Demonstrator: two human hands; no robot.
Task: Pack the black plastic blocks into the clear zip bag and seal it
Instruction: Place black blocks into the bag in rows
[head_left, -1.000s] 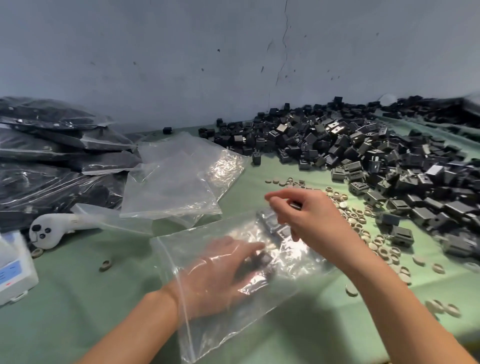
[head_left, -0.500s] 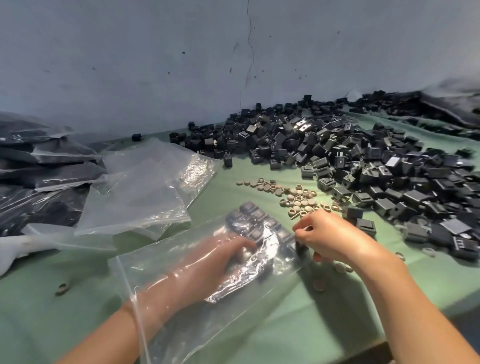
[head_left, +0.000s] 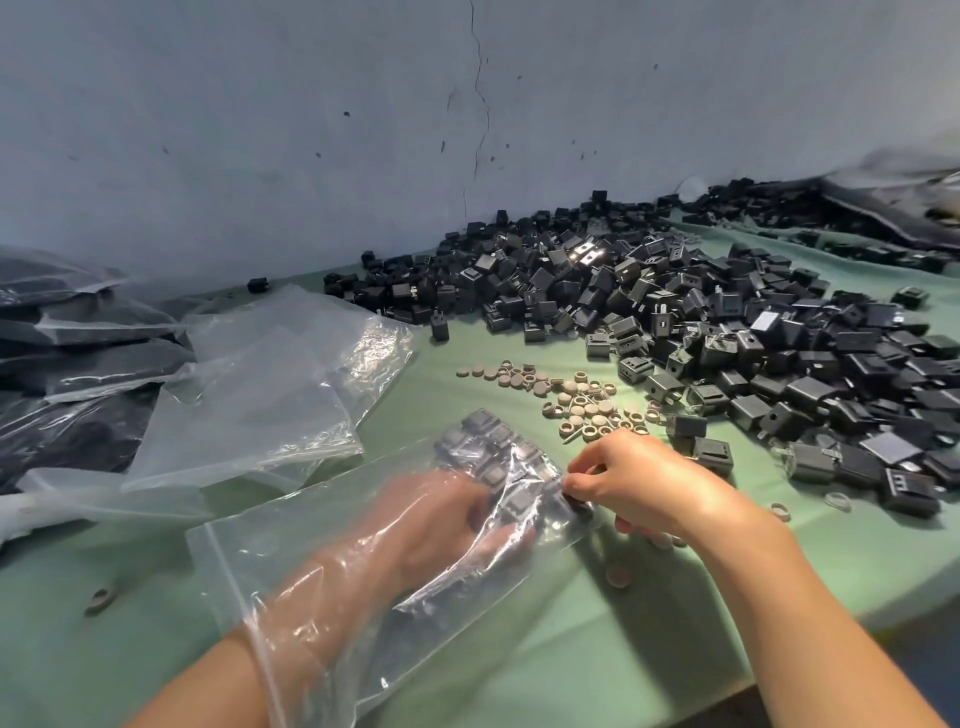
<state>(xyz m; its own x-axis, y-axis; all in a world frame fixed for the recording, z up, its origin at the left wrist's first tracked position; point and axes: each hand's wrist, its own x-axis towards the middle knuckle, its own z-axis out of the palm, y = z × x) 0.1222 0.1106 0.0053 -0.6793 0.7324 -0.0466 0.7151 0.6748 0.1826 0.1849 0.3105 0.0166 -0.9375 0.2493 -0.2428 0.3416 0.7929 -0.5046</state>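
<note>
Several black plastic blocks (head_left: 493, 452) sit in rows inside the clear zip bag (head_left: 249, 551), lying crinkled on the green table (head_left: 571, 649). The left grip (head_left: 441, 525) is inside the bag, blurred by film; open or closed, I cannot tell. The right grip (head_left: 649, 483) pinches the bag's far end from outside. Beyond: tan discs (head_left: 582, 405), a heap of loose blocks (head_left: 727, 322), empty bags (head_left: 260, 395), filled bags (head_left: 78, 353), a cracked grey wall (head_left: 311, 130).

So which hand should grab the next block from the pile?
Probably the right hand: it is outside the clear zip bag, next to the loose black blocks. The left hand is inside the bag, against the packed blocks.
</note>
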